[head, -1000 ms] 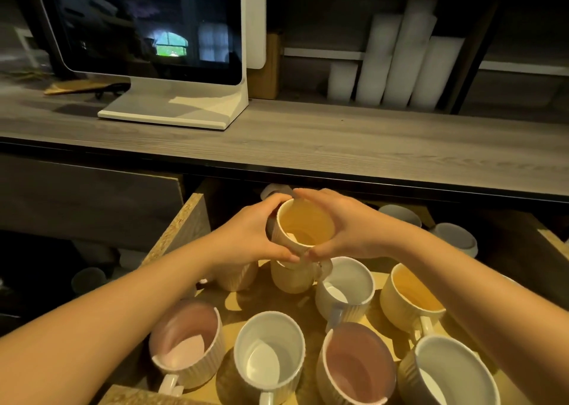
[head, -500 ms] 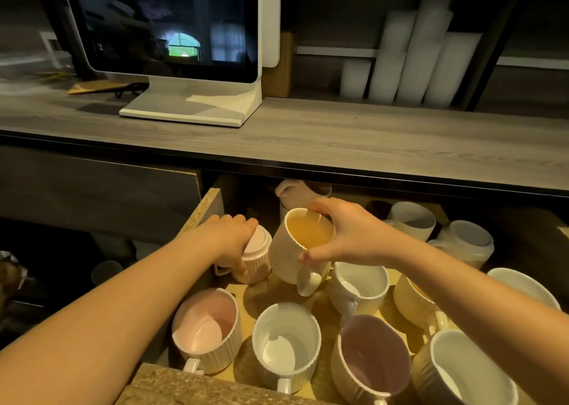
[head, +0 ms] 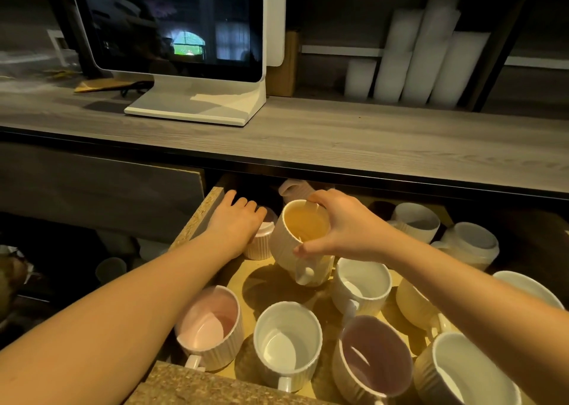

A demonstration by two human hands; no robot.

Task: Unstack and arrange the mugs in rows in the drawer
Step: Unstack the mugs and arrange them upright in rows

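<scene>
In right hand (head: 341, 229) grip, tilted yellow mug (head: 300, 244)

Ribbed, glazed ceramic mugs (head: 288, 339) are sitting glossy in a raw particleboard drawer (head: 201, 213). Matt grey woodgrain tabletop (head: 338, 133) is carrying a glossy-screened, smooth white plastic monitor (head: 197, 102).

Twelve ribbed mugs (head: 288, 340) in the drawer (head: 200, 216), one monitor (head: 184, 32), four white cup stacks (head: 415, 56), two hands (head: 348, 229).
</scene>
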